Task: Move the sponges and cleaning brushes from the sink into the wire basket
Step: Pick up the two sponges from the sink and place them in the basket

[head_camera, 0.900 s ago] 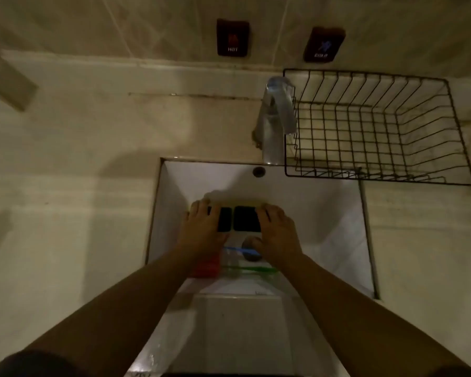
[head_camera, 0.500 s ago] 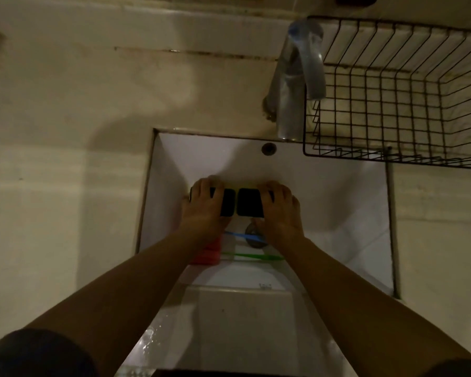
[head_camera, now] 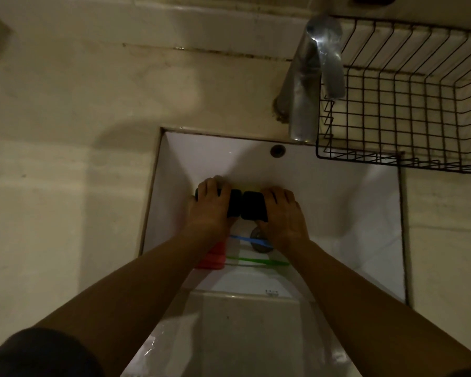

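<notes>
Below, two dark sponges (head_camera: 246,205) side by side, fingers (head_camera: 211,187) curled over each.

Basket (head_camera: 408,110) behind sink (head_camera: 337,202), right of faucet (head_camera: 310,77).

Both bare forearms reached forward and down from the bottom corners of the view, converging toward the middle, with dark short sleeves showing at the upper arms. The left hand (head_camera: 211,210) lay palm down with its fingers curled over the far edge of what it gripped, and the right hand (head_camera: 282,213) mirrored it just beside, knuckles up and fingers bent forward. In the dim light the thumbs were hidden, so how firm either grip was could not be told.
</notes>
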Demonstrator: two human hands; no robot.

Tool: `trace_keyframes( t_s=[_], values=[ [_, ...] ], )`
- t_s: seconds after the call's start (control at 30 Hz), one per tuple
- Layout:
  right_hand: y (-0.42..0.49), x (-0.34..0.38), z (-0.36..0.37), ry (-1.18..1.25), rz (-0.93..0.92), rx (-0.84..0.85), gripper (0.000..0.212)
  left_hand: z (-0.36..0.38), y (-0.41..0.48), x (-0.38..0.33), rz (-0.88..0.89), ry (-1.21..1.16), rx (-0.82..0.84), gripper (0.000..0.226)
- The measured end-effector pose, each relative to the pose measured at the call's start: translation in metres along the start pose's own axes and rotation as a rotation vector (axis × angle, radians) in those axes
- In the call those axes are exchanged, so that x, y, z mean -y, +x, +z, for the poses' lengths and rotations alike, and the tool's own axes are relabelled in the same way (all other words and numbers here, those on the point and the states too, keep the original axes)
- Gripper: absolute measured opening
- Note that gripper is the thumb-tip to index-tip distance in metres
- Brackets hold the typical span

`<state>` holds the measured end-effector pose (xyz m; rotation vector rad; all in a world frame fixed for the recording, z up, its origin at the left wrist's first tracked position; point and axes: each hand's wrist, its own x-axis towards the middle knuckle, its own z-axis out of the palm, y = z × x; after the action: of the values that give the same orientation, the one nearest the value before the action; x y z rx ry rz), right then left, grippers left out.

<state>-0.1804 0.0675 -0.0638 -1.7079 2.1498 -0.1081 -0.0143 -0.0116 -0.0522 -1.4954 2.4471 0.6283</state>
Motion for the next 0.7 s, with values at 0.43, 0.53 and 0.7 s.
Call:
trace_keyframes(
  t_s=[0.43,0.53,0.7],
  values=[
    [-0.057,0.01,-0.089,0.051,0.01,-0.091,0.074,-0.075,-0.034,-0.014,0.198,0.013,-0.018,0.077],
    [-0.068,0.012,-0.113,0.009,0.005,-0.128,0.075,-0.094,-0.043,-0.024,0.246,0.011,-0.075,0.074],
    [-0.08,0.012,-0.147,0.007,0.022,-0.204,0.073,-0.121,-0.056,-0.033,0.287,-0.022,-0.101,0.073]
  ],
)
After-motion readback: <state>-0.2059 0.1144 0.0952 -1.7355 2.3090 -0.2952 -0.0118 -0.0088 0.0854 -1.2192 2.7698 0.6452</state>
